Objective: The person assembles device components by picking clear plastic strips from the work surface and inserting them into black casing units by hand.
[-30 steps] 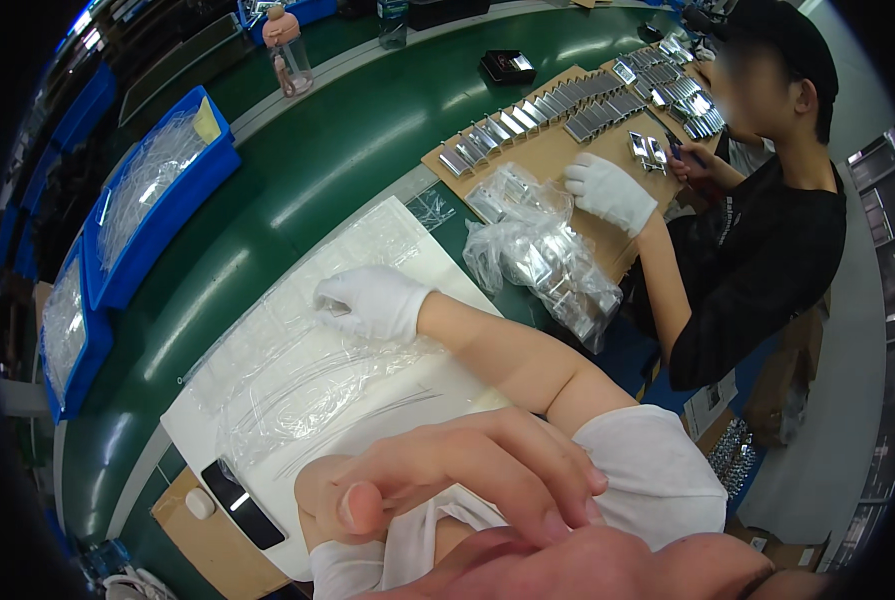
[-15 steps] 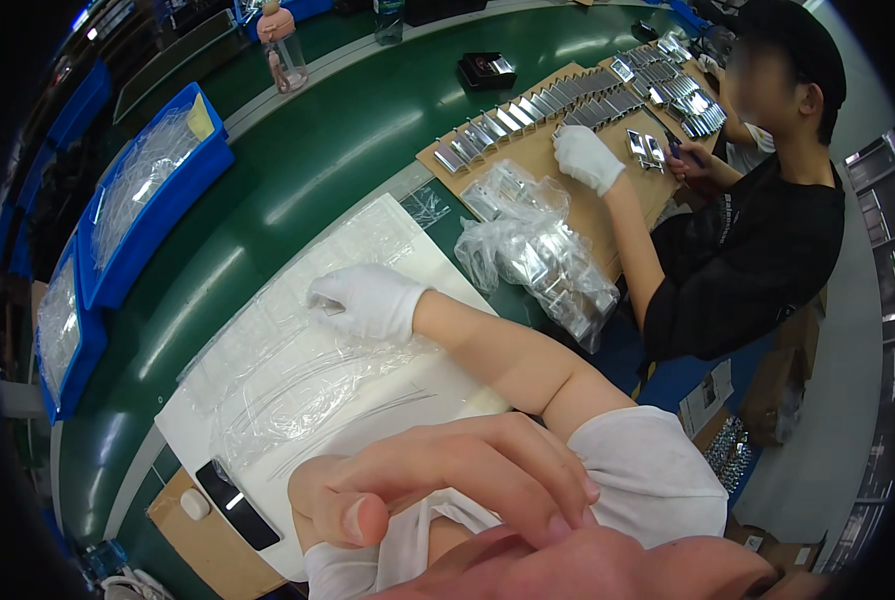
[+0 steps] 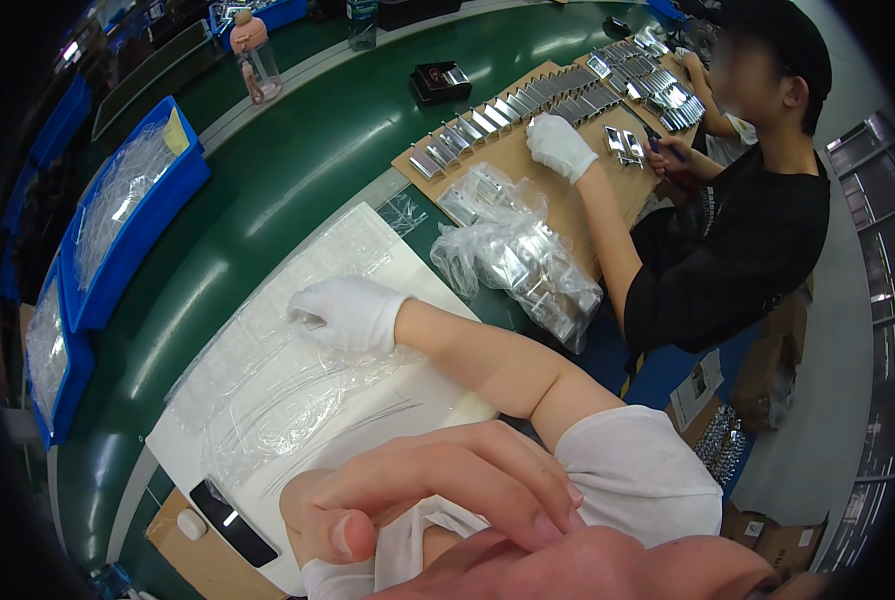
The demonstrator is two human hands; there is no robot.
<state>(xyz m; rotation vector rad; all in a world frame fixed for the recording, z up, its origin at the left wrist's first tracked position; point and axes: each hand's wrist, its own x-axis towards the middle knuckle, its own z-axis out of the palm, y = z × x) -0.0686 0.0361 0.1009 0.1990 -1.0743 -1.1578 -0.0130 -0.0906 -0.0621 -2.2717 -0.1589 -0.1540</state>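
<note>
My right hand point(image 3: 352, 314), in a white glove, rests over clear plastic film point(image 3: 272, 405) spread on a white sheet point(image 3: 432, 385). Its fingers are curled together; whatever may be between them is hidden. Thin dark strands point(image 3: 367, 412) lie across the sheet below that wrist. Bare and close to the camera, my left hand point(image 3: 437, 480) is raised with bent fingers, the thumb standing apart, and no object in it. Its fingertips touch skin at the bottom of the view.
Blue bins point(image 3: 132, 215) of clear plastic pieces stand left on the green table point(image 3: 297, 170). A phone point(image 3: 232, 525) lies near left. Bagged metal parts point(image 3: 527, 260) sit to the right. Beyond, a co-worker point(image 3: 737, 210) handles metal parts on cardboard point(image 3: 607, 190). A bottle point(image 3: 255, 60) stands far back.
The whole view has shifted slightly, so the table and bins appear a little further left. My right hand stays over the film, and my left hand keeps its raised, bent pose.
</note>
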